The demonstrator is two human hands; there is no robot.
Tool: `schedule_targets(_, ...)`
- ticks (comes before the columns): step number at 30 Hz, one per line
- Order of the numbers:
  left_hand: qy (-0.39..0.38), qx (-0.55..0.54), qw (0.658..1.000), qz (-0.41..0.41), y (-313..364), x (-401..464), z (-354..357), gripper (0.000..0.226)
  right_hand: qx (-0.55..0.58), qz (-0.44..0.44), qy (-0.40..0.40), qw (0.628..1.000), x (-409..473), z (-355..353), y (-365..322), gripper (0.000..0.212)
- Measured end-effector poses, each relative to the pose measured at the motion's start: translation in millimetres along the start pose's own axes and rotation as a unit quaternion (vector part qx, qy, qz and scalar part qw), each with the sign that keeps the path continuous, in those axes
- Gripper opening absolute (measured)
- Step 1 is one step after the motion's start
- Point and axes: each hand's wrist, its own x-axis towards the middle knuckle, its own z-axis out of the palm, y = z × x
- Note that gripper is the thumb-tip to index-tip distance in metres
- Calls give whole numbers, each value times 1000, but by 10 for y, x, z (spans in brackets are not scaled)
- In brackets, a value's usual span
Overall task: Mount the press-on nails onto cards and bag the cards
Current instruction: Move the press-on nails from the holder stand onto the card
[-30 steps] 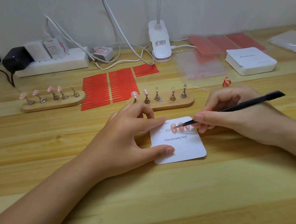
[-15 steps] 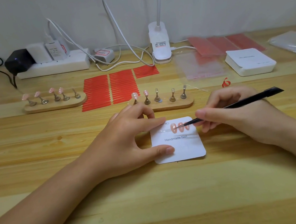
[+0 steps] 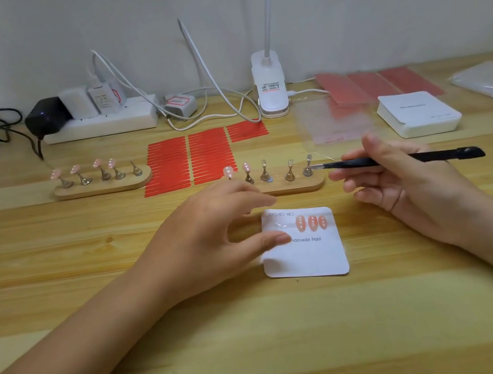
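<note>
A white card (image 3: 306, 254) printed "Handmade Nail" is lying flat on the wooden worktop (image 3: 259, 342), carrying three pink press-on nails (image 3: 312, 222) side by side in a row near its upper right; the left hand (image 3: 213, 232) is hovering over the card's left edge with its fingers loosely curled and grasping nothing, the thumb tip lying over the start of the printed words, though whether it is touching the card cannot be told; the right hand (image 3: 394, 179) is pinching black tweezers (image 3: 398, 159) between thumb and fingers, raised beyond the card's upper right corner, the fine tip pointing left at the rightmost peg of the near wooden nail stand (image 3: 289, 186); this stand, just beyond the card, is bearing five metal pegs, the two leftmost still holding pink nails (image 3: 236, 170); a second wooden stand (image 3: 102, 185) is sitting well to the left, four of its five pegs carrying nails; red adhesive strips (image 3: 191, 159) are lying in sheets between the two stands; farther back are standing a white power strip (image 3: 99, 123) with plugs and cables, and a white clip lamp (image 3: 270, 89); to the right are resting clear bags (image 3: 333, 119), a stack of white cards (image 3: 417, 114) and red sheets (image 3: 376, 83).
</note>
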Motion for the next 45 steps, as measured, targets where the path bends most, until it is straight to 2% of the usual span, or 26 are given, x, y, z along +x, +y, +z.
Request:
schedule_targets(4,85,17,996,15,-39,82,-120,27,-7,-1,-9,1000,-7,-14,7,17)
schedule_targets(7,127,1,991,-47,-146,172,-158,33,-15,-3,-1,1000,0,-17,14,13)
schedule_targets(10,98,-30,986,-129,-255,251,-93,44,-17,-12,21,1000,-2,6,24,14)
schedule_targets(14,71,-74,977,-186,-345,338,14,30,-113,-69,48,990,-45,75,61,27)
schedule_targets(19,84,-118,973,-179,-364,373,65,23,-253,-106,-1,962,-100,157,90,24)
schedule_targets(27,85,-158,966,-186,-373,380,75,22,-319,-124,-31,939,-86,192,101,28)
schedule_targets(29,85,-163,966,-183,-377,379,70,22,-313,-135,-22,940,-86,196,83,26)
schedule_targets(32,85,-171,965,-178,-380,374,65,23,-247,-136,10,959,-55,209,17,21)
schedule_targets(35,80,-176,965,-177,-392,376,67,23,-214,-124,18,969,37,210,-60,25)
schedule_targets(39,75,-196,963,-171,-398,379,63,23,-200,-87,-20,976,249,211,-202,33)
schedule_targets(45,69,-204,962,-168,-398,374,55,24,-226,-23,-77,971,683,243,-318,24)
